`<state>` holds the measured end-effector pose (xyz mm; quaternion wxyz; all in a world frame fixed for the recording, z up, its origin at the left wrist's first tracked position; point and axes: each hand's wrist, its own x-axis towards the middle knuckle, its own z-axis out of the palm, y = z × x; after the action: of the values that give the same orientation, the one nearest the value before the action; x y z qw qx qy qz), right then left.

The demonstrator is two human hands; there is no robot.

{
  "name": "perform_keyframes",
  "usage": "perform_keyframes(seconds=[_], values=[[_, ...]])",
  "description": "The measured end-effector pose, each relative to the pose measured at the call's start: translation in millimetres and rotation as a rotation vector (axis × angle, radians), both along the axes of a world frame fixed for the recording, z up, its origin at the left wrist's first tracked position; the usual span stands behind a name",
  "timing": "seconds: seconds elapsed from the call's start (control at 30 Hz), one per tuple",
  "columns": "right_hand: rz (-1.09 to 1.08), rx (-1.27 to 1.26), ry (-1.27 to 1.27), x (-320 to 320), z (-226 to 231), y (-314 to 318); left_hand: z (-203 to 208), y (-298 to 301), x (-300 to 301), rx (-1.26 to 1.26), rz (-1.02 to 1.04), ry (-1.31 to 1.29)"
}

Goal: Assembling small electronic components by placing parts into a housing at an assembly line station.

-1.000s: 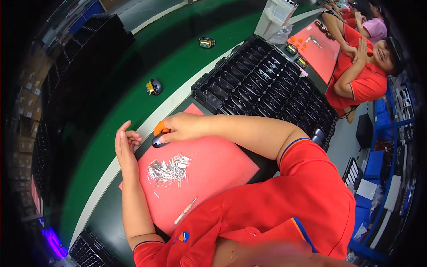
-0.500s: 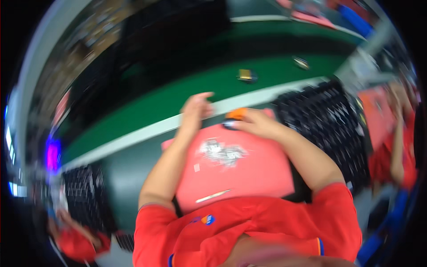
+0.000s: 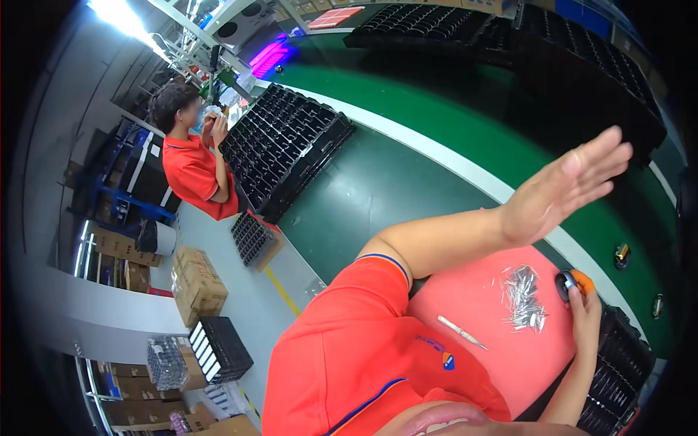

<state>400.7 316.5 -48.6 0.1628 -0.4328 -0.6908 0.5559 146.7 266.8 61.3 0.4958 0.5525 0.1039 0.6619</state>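
Note:
My left hand (image 3: 571,187) is raised over the white edge strip and the green conveyor belt, fingers stretched out and nothing in it. Beside the far right corner of a pink mat (image 3: 472,280), my right hand (image 3: 584,309) has its fingers closed on a small round black and orange part (image 3: 563,282). What that part is exactly does not show. On the mat lies a loose pile of thin silvery pins (image 3: 522,299). Closer to my body rests a pale pen-shaped tool (image 3: 462,332) with a pointed tip.
A stack of black compartment trays (image 3: 287,149) stands on the green table to the left, where a co-worker in red (image 3: 193,163) holds something up. Another black tray (image 3: 618,370) lies right of my right hand. Small parts (image 3: 622,256) sit on the belt (image 3: 465,142).
The view has swung to the left, bringing the co-worker and trays into sight. My left hand has gone from half curled to stretched out. My right hand still holds the black and orange part.

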Motion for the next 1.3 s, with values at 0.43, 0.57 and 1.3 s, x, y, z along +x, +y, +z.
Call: perform_keyframes(seconds=[0.43,0.57,1.3], values=[[-0.001,-0.023,0.065,-5.3,-16.5,22.4,20.6,15.2,-0.6,-0.125,0.066,-0.019],[0.001,0.007,0.016,1.6,-32.9,30.0,24.0,25.7,-4.3,-0.146,0.078,-0.024],[-0.001,0.157,-0.105,-17.9,-19.0,30.4,31.9,26.0,-0.8,-0.172,0.03,-0.29]])
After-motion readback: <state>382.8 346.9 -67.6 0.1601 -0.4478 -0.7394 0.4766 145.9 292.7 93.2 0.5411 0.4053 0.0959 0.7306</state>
